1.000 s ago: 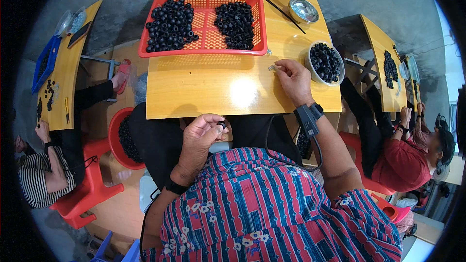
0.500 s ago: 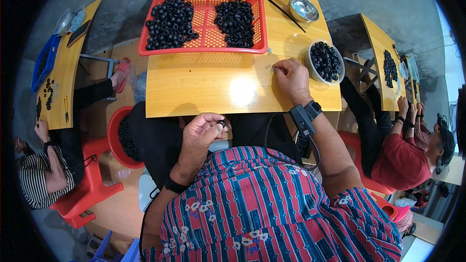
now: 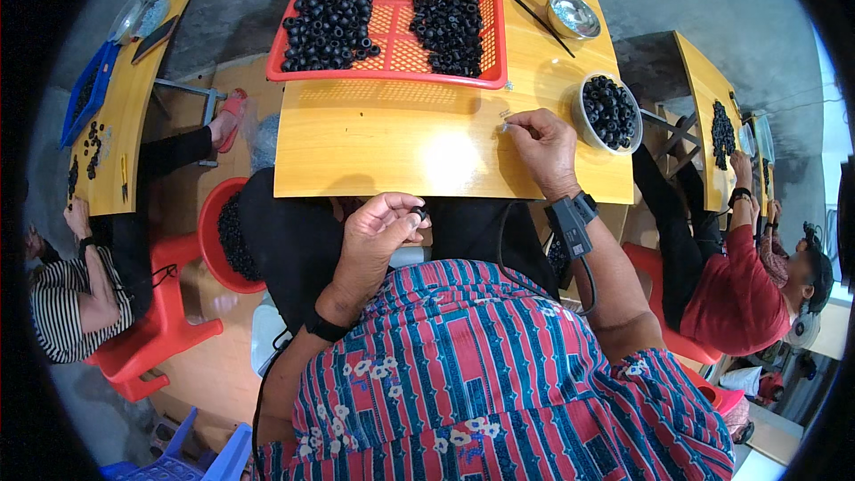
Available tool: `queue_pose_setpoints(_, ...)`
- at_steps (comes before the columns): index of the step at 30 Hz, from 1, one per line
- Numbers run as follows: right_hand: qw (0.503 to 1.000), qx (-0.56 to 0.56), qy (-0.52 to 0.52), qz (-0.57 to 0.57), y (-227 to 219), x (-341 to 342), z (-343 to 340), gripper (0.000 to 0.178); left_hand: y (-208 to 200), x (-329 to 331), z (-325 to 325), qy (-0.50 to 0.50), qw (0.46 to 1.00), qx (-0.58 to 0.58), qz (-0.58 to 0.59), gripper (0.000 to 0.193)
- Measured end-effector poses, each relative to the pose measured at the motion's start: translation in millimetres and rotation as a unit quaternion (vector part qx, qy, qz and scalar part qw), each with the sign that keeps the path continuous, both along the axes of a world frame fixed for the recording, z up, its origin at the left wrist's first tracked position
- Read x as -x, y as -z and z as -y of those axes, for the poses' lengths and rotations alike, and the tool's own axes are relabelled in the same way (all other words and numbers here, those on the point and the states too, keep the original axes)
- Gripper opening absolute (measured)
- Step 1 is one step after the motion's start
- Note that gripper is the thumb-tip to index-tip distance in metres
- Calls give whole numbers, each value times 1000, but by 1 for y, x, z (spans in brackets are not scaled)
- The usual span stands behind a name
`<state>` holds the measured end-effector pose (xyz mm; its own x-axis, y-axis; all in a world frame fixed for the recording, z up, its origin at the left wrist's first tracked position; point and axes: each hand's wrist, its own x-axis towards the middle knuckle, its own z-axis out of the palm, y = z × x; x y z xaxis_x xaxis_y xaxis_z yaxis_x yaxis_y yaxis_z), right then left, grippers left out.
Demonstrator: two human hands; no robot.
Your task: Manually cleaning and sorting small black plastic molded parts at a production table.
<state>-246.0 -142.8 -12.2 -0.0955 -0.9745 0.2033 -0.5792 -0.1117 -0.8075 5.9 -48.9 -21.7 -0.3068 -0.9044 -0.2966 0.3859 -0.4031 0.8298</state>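
Observation:
My left hand (image 3: 378,230) is closed just off the table's near edge, with a small black ring-shaped part (image 3: 419,212) pinched between thumb and fingertips. Over the right part of the table, my right hand (image 3: 541,147) has its thumb and forefinger pressed together beside some tiny pale pieces (image 3: 504,114). A small clear bit seems to show at those fingertips, too small to name. Just right of that hand stands a clear round tub (image 3: 638,134) filled with black ring-shaped parts (image 3: 609,111).
A red plastic basket (image 3: 392,77) with two heaps of black parts sits on the yellow table (image 3: 356,160). Behind the tub are a metal bowl (image 3: 573,16) and a thin black stick (image 3: 537,20). A red bucket (image 3: 210,240) of black parts stands at left. Other people work at both sides.
The whole view has shifted slightly. My left hand keeps the black part pinched, and my right fingertips stay at the tiny pale pieces, where a clear bit now shows.

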Motion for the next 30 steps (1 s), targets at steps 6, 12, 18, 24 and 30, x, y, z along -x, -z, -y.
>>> queue_pose_setpoints(6, 993, 51, 2, -107, -1, -2, 3, 5, -1, 0, -3, -9, 1000, -10, -5, 17)
queue_pose_setpoints(12, 995, 99, 16, -21, -16, -7, -1, 5, -5, 0, -1, -9, 1000, 14, 6, 16)
queue_pose_setpoints(18, 992, 79, 23, -96, -1, -1, 9, 6, -1, -1, -1, -10, 1000, 5, 0, 17)
queue_pose_setpoints(24, 985, 122, 17, -122, -7, -3, 14, 6, -3, 1, 3, -11, 1000, 19, -3, 17)
queue_pose_setpoints(30, 989, 98, 32, -102, 1, -2, 11, 6, -3, -1, -1, -9, 1000, 7, 6, 17)
